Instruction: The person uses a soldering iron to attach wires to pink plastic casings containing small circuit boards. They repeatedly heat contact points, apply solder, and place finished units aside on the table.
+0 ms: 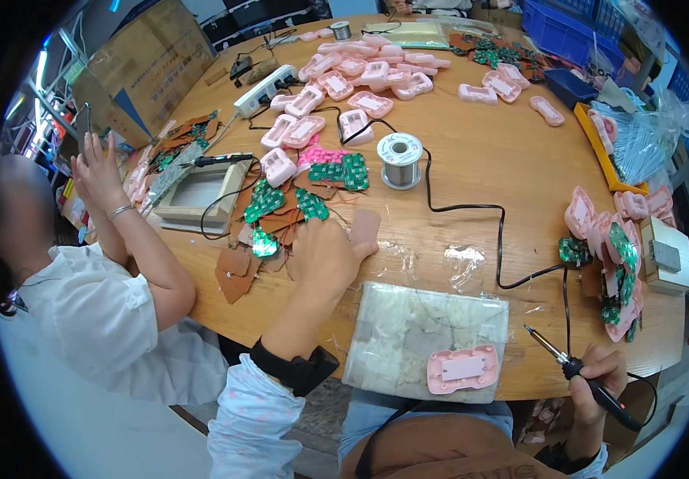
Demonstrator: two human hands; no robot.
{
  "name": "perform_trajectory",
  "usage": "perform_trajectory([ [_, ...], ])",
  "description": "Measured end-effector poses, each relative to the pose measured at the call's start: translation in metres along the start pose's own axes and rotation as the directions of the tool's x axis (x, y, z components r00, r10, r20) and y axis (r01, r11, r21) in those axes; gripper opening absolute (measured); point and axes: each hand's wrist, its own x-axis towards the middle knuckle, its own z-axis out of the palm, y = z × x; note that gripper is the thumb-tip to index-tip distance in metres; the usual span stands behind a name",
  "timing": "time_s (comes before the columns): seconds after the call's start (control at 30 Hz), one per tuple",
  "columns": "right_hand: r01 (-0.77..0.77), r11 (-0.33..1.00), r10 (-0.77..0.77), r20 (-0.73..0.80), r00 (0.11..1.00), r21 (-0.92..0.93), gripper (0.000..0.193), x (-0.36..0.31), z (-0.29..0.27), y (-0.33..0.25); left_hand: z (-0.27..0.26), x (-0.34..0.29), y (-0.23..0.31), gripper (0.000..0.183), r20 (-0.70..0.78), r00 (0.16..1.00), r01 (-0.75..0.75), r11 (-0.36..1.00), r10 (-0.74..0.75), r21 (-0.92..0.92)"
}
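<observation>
My left hand [324, 254] reaches into a loose pile of brown flat boards and green circuit boards. Its thumb lies along a brown board [366, 227], which looks gripped; its bent fingers meet a green circuit board [311, 205], and their tips are hidden. At the lower right my right hand [598, 385] is closed around the dark handle of a soldering iron [552, 346], tip pointing up and left. Between the hands, a pink plastic shell [462, 369] with a pale rectangle inside rests on a worn, whitish work mat [388, 339].
A solder spool [401, 162] stands mid-table, and a black cord [502, 239] curves past it to the right. Pink shells [376, 72] are heaped at the back. More shells and boards [612, 263] are stacked right. At left sits another person [113, 311], both hands raised.
</observation>
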Motion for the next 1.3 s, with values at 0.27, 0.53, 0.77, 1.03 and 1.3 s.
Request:
perform_trajectory([
  [0.27, -0.088, 0.982, 0.120, -0.194, 0.974, 0.166, 0.059, 0.005, 0.007, -0.020, -0.071, -0.055, 0.016, 0.017, 0.262, 0.963, 0.257, 0.516, -0.064, -0.817],
  [0.53, -0.171, 0.943, 0.147, 0.106, 0.984, 0.286, 0.035, 0.045, 0.048, -0.028, -0.092, -0.115, 0.074, 0.014, 0.033, 0.964, -0.138, 0.602, 0.264, -0.786],
  [0.77, -0.228, 0.931, 0.166, 0.227, 0.960, 0.284, 0.040, 0.053, 0.048, -0.040, -0.095, -0.130, 0.091, 0.023, -0.004, 0.896, -0.302, 0.603, 0.443, -0.739],
  [1.03, -0.109, 0.968, 0.030, 0.326, 0.945, 0.225, 0.032, 0.054, 0.041, -0.051, -0.100, -0.131, 0.094, 0.029, -0.088, 0.751, -0.599, 0.619, 0.654, -0.508],
  [1.3, -0.052, 0.983, -0.014, 0.359, 0.933, 0.174, 0.021, 0.048, 0.045, -0.051, -0.107, -0.132, 0.119, 0.025, 0.357, 0.836, 0.297, 0.204, 0.417, -0.933],
])
